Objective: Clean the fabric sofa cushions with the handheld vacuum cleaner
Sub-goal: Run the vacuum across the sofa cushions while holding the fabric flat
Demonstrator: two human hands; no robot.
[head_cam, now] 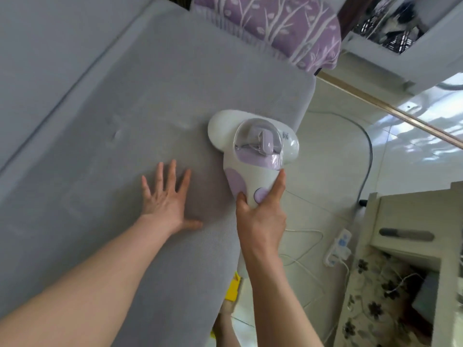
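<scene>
A white and lilac handheld vacuum cleaner lies head-down on the grey fabric seat cushion, near the cushion's right front edge. My right hand grips its handle from behind, fingers and thumb curled round it. My left hand rests flat on the cushion to the left of the vacuum, fingers spread and straight. The grey back cushion runs along the left.
A purple patterned pillow sits at the sofa's far end. Right of the sofa is a pale tiled floor with a grey cord, a white power strip and a cream cabinet. A yellow object lies below the cushion edge.
</scene>
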